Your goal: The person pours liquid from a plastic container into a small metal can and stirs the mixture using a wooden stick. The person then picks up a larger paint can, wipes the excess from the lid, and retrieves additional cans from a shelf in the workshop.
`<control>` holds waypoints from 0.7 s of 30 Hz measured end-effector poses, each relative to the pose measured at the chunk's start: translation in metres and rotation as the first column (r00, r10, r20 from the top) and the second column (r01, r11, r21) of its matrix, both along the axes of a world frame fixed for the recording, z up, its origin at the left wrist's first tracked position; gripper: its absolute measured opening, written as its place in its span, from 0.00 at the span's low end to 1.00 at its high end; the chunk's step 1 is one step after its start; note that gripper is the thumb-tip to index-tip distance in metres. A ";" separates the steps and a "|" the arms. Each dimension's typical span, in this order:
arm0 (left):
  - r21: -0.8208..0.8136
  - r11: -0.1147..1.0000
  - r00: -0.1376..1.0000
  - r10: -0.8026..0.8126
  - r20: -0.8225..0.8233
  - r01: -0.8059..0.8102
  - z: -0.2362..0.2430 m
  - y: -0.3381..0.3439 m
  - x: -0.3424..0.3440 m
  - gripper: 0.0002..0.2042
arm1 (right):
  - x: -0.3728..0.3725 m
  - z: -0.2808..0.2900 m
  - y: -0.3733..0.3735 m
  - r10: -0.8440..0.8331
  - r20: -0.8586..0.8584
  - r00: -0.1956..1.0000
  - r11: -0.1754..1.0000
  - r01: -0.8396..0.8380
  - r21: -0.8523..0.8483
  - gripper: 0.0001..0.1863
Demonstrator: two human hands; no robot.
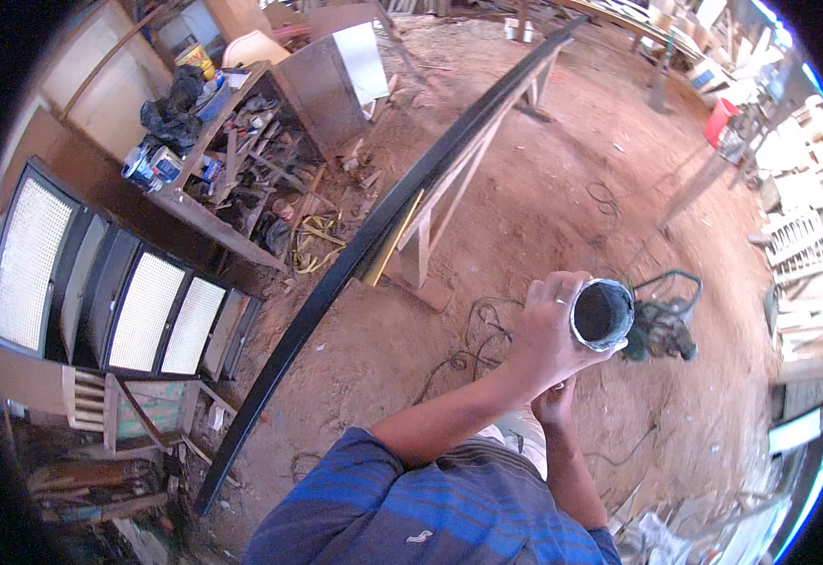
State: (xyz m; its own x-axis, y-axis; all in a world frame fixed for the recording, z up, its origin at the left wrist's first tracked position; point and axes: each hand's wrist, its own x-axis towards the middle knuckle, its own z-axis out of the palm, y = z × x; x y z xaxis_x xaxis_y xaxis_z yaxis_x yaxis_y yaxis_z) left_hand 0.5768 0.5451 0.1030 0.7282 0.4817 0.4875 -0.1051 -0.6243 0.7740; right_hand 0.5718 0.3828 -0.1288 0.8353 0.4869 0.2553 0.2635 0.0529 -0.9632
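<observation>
My left hand [545,325] is wrapped round the side of an open round can [621,347], raised in front of me. The can's mouth faces up toward my view; its inside is dark and its rim is smeared pale grey. Lower down, partly behind my left wrist, is my right hand [554,403]. Its fingers look curled, but what they hold, if anything, is hidden. A long black-coated beam [322,297] runs from the near left to the far middle, apart from both hands.
Wooden trestles [423,247] support the beam. A green-framed machine [661,325] and loose cable [472,353] lie on the dirt floor. At left are dark-framed glazed panels [148,306] and a cluttered workbench [232,212]. A red bucket [720,122] and stacked timber [797,250] are at right.
</observation>
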 end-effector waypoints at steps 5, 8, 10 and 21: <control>0.061 0.994 0.996 0.090 0.015 -0.091 -0.008 0.034 0.080 0.48 | 0.097 0.004 0.043 0.123 -0.133 0.983 0.987 -0.107 0.123 0.34; 0.044 0.995 0.996 0.089 -0.001 -0.088 0.003 0.046 0.128 0.51 | 0.163 0.016 0.062 0.196 -0.299 0.934 0.977 -0.161 0.138 0.36; -0.009 0.998 0.998 0.070 0.007 -0.070 0.011 0.058 0.154 0.53 | 0.203 0.031 0.071 0.215 -0.270 0.939 0.977 -0.203 0.070 0.36; -0.239 0.961 0.876 0.010 -0.481 -0.142 -0.110 0.186 0.260 0.44 | 0.436 0.122 0.164 -0.032 -0.097 0.995 0.999 0.034 0.018 0.22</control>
State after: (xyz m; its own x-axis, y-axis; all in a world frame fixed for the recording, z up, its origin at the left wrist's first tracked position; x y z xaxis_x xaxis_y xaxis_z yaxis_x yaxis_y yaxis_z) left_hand 0.8365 0.7314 -0.0066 0.7938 0.6057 -0.0543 0.3527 -0.3859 0.8525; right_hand 1.0081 0.5469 -0.0064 0.8722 0.4540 0.1820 0.1712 0.0652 -0.9831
